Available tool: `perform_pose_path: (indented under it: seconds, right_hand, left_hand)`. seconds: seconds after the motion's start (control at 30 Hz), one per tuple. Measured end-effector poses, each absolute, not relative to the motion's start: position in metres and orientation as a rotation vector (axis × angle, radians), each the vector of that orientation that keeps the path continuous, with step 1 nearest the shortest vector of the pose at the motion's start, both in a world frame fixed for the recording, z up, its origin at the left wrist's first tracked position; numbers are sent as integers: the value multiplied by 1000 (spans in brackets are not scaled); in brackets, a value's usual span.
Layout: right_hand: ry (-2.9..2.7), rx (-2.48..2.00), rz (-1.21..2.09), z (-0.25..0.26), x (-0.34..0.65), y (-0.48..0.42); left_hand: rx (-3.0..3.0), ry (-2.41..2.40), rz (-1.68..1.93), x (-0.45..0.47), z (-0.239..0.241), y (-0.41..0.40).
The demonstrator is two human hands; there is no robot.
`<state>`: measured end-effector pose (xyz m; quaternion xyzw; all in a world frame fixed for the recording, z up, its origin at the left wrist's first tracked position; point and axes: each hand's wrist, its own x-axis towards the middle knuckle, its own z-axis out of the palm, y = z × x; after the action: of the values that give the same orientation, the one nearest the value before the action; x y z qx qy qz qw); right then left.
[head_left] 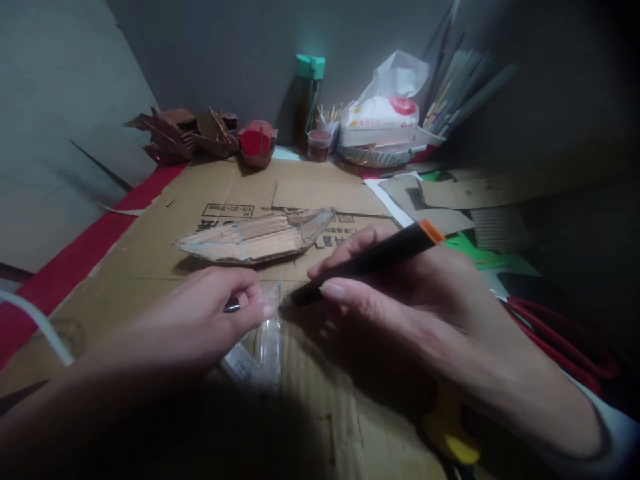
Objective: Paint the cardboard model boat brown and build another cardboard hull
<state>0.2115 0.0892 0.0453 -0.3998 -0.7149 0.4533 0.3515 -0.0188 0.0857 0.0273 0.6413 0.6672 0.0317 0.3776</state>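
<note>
My right hand point(420, 300) is closed around a black marker point(370, 257) with an orange end. The marker slants down to the left, its tip near the edge of a clear triangular ruler point(270, 347). My left hand point(215, 307) pinches this ruler against the cardboard, fingers curled. A small black piece, perhaps a cap point(232, 305), shows between those fingers. Just beyond both hands lies a boat-shaped cardboard model point(255, 237) with blue lines on it. Whether the marker tip touches the surface I cannot tell.
Flattened cardboard point(150, 240) covers the table. Small cardboard models point(257, 142), a green-lidded bottle point(310, 70) and a tissue pack point(380, 123) stand along the back. Cardboard scraps point(465, 193) lie at right, near red-handled scissors point(555, 333) and a yellow object point(453, 427).
</note>
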Motion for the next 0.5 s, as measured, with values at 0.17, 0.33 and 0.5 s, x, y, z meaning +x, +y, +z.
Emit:
perform_pose_path:
  seconds: [0.17, 0.33, 0.5]
  right_hand:
    - [-1825, -1025, 1188, 42, 210, 89]
    - [-1853, -1017, 1172, 42, 211, 88]
    - [-1872, -998, 1152, 42, 212, 90]
  left_hand:
    - [1634, 1718, 80, -19, 25, 87]
    - [1632, 1725, 70, -19, 26, 87]
    - [1641, 1719, 61, -19, 26, 86]
